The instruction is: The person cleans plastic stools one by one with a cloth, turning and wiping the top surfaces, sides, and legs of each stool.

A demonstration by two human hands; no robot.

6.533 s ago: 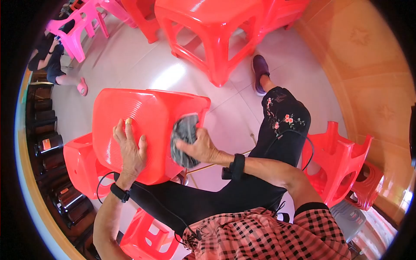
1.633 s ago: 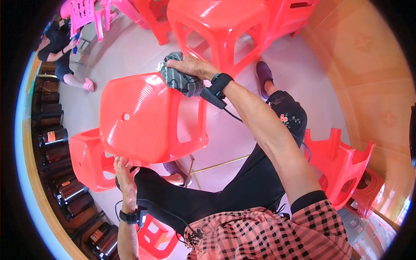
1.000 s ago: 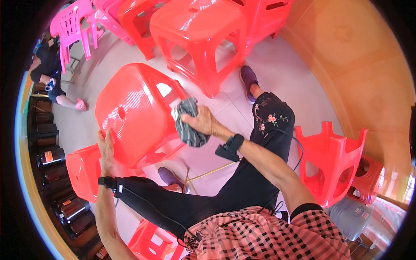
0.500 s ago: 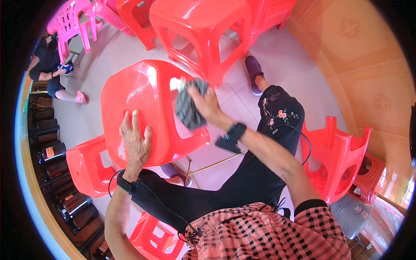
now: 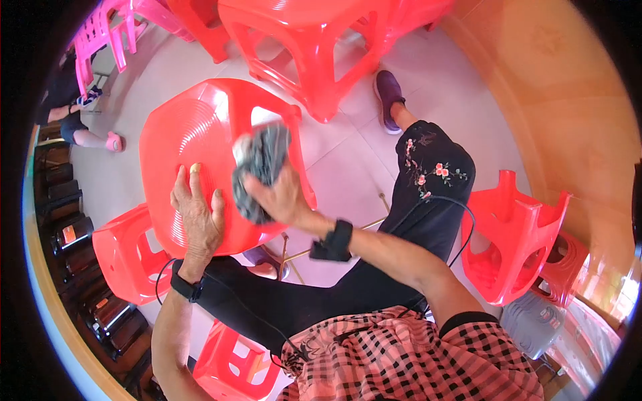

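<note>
A red plastic stool (image 5: 170, 140) is tipped on its side in front of me, its ringed seat facing left and its legs to the right. My left hand (image 5: 199, 217) lies on the seat with its fingers stretched out. In my right hand (image 5: 286, 197) is a crumpled dark grey cloth (image 5: 257, 177), held against the stool near the seat's edge and legs. The cloth is slightly blurred and hides part of the stool under it.
More red stools stand around: a large one (image 5: 307, 47) ahead, one (image 5: 130, 257) at left, one (image 5: 234, 364) below, and an upturned one (image 5: 505, 247) at right. A grey plastic container (image 5: 531, 327) sits lower right. Another person (image 5: 70, 117) is at far left near pink chairs (image 5: 100, 37).
My right hand has moved left with the cloth, from the stool's legs onto its side by the seat. My left hand stays on the seat. The view has shifted a little.
</note>
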